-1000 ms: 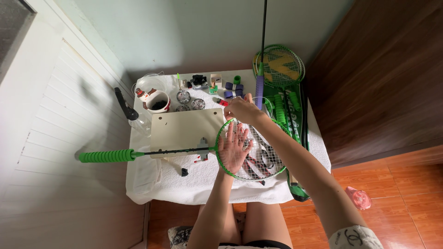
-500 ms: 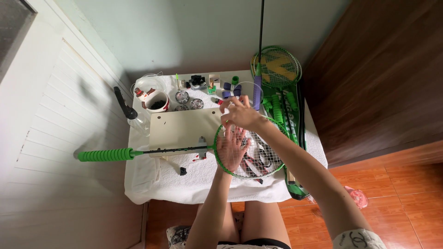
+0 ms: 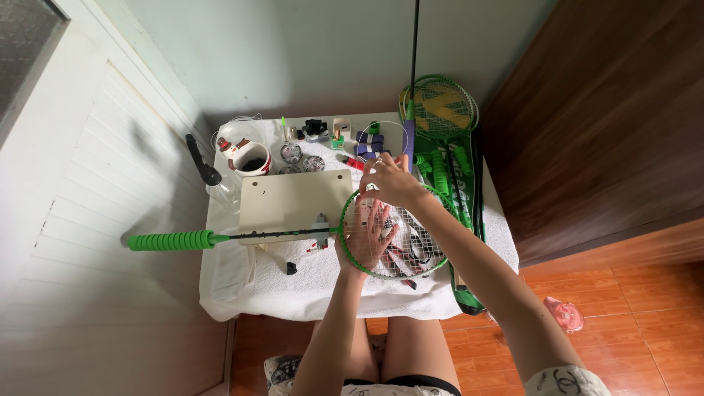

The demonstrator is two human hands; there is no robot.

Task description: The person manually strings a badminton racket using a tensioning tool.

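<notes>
**Two hands working at the strung head of a green racket**

Two bare hands are meeting over a green-framed badminton racket with white strings point(image 3: 400, 242), which is lying flat across a small table draped in white towelling point(image 3: 242, 290). The racket's shaft is running out to the person's left, its ribbed green foam grip point(image 3: 169, 240) hanging past the table edge, probably so that the head sits right in front of the person. A small grey clamp-like piece point(image 3: 320, 224) is sitting on the shaft, just beside a pale beige rectangular board point(image 3: 293, 202) that the shaft is crossing.

The left hand point(image 3: 367, 236) is lying spread and flat, fingers splayed wide, pressed against the string bed on the side nearer the shaft; it is gripping nothing, and seems to be steadying the strings. The right hand point(image 3: 392, 180) is hovering at the far rim of the frame, fingers curled loosely together as if pinching something thin. A thin loop of pale string point(image 3: 381, 130) is arching up beyond it, but whether the fingers actually have hold of it cannot be told.

So the racket head is lying under both hands, the left upon it, the right at its far edge. Beyond are lying purple rolls of grip tape point(image 3: 370, 143), a white mug with a red figure point(image 3: 251, 159) and a second green racket with yellow stringing point(image 3: 440, 106).
</notes>
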